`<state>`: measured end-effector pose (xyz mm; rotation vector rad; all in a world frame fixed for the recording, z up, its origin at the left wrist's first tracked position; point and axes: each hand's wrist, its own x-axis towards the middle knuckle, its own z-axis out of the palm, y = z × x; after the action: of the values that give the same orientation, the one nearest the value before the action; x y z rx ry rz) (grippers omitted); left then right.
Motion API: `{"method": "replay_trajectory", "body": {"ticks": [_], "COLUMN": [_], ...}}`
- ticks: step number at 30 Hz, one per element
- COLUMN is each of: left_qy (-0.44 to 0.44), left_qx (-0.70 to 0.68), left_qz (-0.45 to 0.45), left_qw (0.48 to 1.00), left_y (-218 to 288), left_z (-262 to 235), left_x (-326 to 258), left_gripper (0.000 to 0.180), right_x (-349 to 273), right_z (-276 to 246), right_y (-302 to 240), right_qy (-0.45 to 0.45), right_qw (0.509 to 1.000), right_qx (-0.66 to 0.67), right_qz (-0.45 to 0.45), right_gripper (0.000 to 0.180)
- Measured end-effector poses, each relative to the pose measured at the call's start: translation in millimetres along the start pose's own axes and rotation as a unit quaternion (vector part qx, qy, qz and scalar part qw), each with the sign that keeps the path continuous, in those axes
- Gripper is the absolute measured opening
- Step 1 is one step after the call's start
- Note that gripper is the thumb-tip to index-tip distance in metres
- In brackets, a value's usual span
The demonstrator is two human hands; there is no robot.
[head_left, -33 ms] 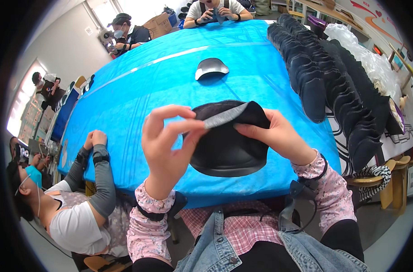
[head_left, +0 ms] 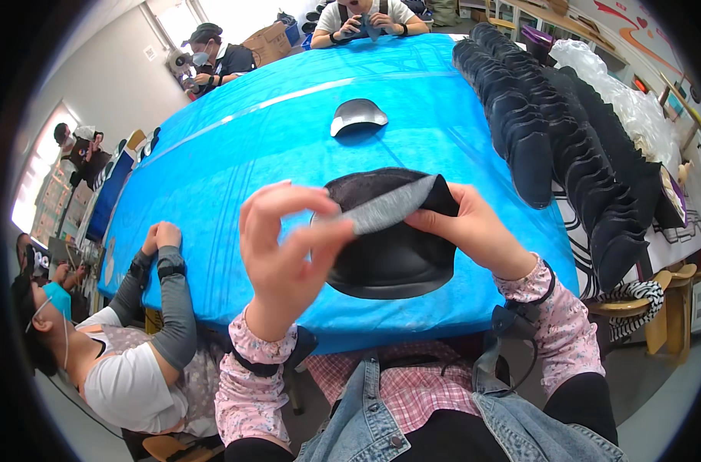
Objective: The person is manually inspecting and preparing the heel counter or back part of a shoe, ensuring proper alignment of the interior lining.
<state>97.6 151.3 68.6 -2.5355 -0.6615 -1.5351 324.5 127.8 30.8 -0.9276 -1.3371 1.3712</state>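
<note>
Item: one black curved piece [head_left: 393,266], held up between both hands above the near edge of the blue-covered surface [head_left: 235,169], in front of the wearer. Attached, as far as I can make out: a grey flap [head_left: 390,208], slanting across its upper half, higher at the right.

Right grip: right hand [head_left: 481,227] closed on the piece's right side, thumb on the near face beside the flap, other fingers mostly hidden behind.

Left grip: left hand [head_left: 277,254] at the flap's left end, fingers curled and blurred; whether they pinch it firmly or only touch it, I cannot tell.

Step in hand, by my judgement: working the grey flap along the piece's edge, right hand steadying, left hand handling. The next move seems to call for a sure left hold on the flap's end and a firm right thumb, lest the soft-looking band twist or slip.

Also on the surface: a second curved piece [head_left: 358,115], black with a pale band, lying farther off, well apart from the hands; overlapping rows of black pieces [head_left: 512,127] along the right side.

To the left: a seated co-worker [head_left: 135,377], hands together on the near left edge.
</note>
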Motion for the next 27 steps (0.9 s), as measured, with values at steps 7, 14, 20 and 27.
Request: {"method": "replay_trajectory", "body": {"ticks": [7, 14, 20, 27], "left_qy": [0.02, -0.018, -0.003, -0.03], "left_qx": [0.134, 0.118, 0.183, 0.217], "left_qz": [0.192, -0.022, 0.03, 0.182], "left_qw": [0.972, 0.993, 0.983, 0.958], "left_y": [4.7, 0.0, 11.5, 9.7], "left_z": [-7.6, -1.0, 3.1, 8.6], "left_x": [-18.0, -11.3, 15.2, 9.1], "left_gripper": [0.024, 0.046, 0.05, 0.018], "right_x": [-0.8, 3.2, 5.8, 15.6], "right_z": [-3.1, 5.6, 14.1, 7.1], "right_y": [1.0, -6.1, -13.9, -5.4], "right_qy": [0.0, 0.042, 0.026, 0.036], "right_qw": [0.998, 0.993, 0.985, 0.972], "right_qx": [0.011, -0.065, -0.136, -0.138], "right_qz": [-0.065, -0.089, -0.103, -0.185], "right_gripper": [0.026, 0.026, 0.024, 0.022]}}
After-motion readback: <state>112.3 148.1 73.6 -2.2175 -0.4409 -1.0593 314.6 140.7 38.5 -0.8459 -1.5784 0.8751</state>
